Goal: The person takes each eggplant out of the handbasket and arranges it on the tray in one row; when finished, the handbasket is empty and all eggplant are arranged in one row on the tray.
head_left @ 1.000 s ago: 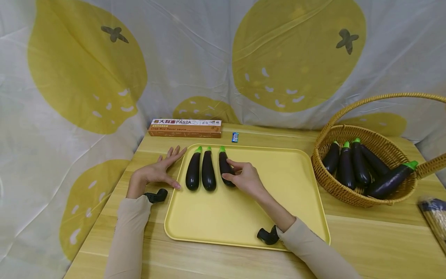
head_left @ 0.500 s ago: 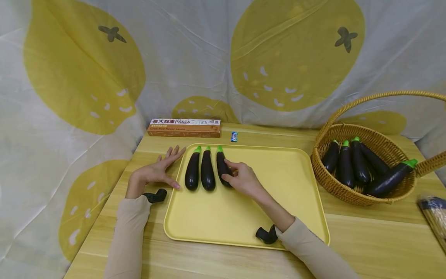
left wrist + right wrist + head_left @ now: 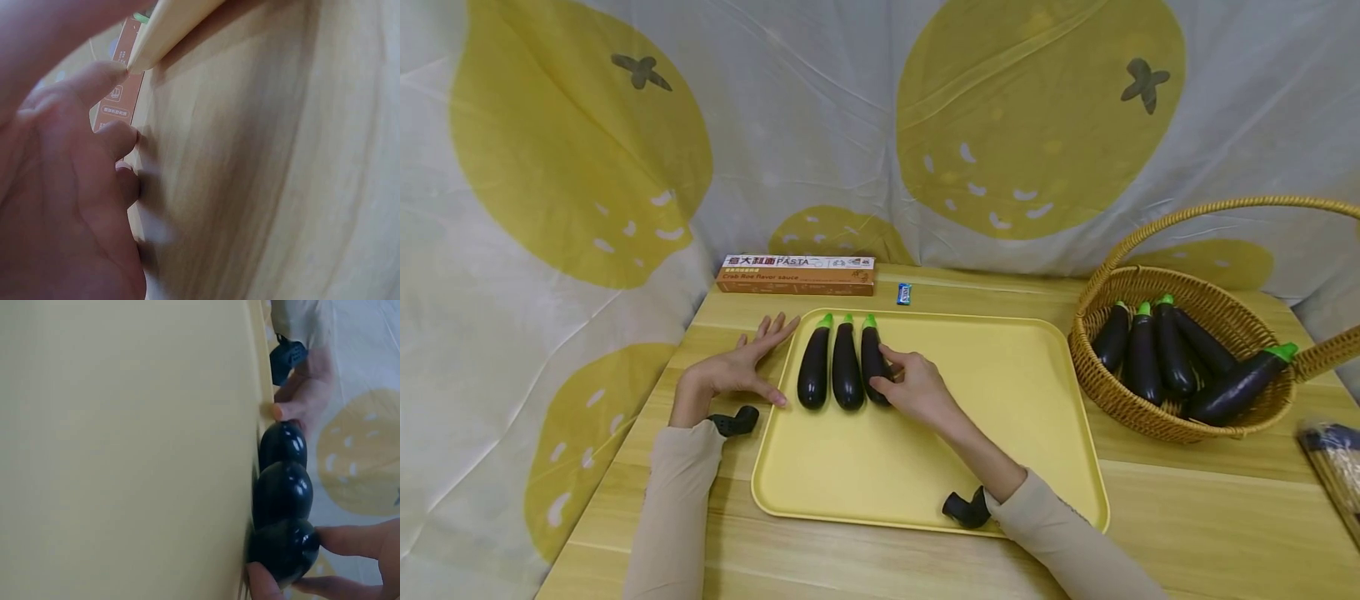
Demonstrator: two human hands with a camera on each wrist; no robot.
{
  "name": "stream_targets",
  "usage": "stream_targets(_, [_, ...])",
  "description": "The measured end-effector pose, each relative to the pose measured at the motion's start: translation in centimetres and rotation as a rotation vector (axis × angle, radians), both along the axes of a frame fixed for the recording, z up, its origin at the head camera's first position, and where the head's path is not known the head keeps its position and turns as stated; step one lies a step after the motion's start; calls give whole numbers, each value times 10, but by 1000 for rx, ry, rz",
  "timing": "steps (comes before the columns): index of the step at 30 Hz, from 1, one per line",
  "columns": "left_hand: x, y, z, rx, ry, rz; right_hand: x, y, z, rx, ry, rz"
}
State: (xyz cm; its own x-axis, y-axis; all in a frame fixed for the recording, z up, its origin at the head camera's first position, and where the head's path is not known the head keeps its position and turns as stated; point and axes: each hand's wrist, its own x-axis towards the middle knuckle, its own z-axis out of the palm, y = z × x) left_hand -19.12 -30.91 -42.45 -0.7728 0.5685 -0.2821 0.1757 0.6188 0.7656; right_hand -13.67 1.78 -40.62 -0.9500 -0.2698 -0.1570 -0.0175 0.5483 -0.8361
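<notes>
Three dark eggplants with green stems lie in a row on the left part of a yellow tray [image 3: 985, 467]: the left eggplant [image 3: 814, 367], the middle eggplant [image 3: 847, 367] and the right eggplant [image 3: 872, 354]. My right hand [image 3: 919, 390] pinches the right eggplant [image 3: 284, 550] between thumb and fingers, close beside the middle one. Spread wide, my left hand [image 3: 730, 375] rests at the tray's left edge, its thumb and a fingertip touching the rim. In the left wrist view the left hand's fingers [image 3: 115, 137] stand on the wooden table.
At the right, a wicker basket [image 3: 1086, 387] with a tall handle holds several more eggplants [image 3: 1144, 358]. A pasta box [image 3: 797, 277] and a small blue packet [image 3: 904, 293] lie behind the tray. A bundle of thin sticks [image 3: 1333, 467] is at the far right edge.
My right hand has slid the right eggplant leftward, narrowing the gap to the middle one. My left hand has stayed in place at the tray's edge.
</notes>
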Motion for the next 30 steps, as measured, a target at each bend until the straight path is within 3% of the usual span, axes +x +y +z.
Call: stream_targets(30, [1, 2, 3, 7, 2, -9, 2, -6, 1, -6, 27, -4])
